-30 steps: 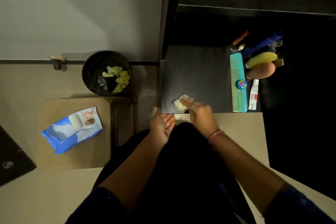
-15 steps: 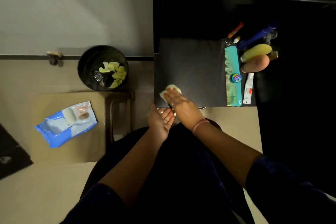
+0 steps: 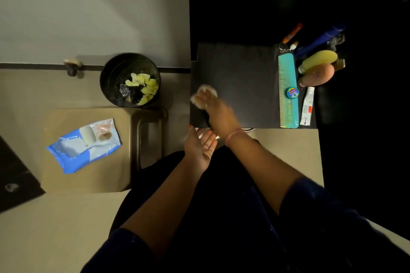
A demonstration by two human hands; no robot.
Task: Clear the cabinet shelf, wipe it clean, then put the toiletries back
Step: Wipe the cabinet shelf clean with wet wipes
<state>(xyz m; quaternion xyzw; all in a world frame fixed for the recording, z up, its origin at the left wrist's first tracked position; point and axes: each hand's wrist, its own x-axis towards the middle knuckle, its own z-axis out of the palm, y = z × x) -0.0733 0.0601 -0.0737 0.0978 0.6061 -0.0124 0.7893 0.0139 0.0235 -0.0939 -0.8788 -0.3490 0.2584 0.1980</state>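
the left hand (image 3: pixel 200 147) lies palm up with fingers relaxed just below the shelf's near edge, while at 12 o'clock from it the right hand (image 3: pixel 216 107) presses flat fingers on a pale wipe (image 3: pixel 205 93) at the dark shelf's (image 3: pixel 244 86) left side, and toiletries such as a teal comb (image 3: pixel 288 91) lie at 3 o'clock.

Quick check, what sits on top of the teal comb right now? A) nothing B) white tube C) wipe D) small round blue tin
D: a small round blue tin rests on the teal comb; the white tube lies beside the comb, and the wipe is under the right hand.
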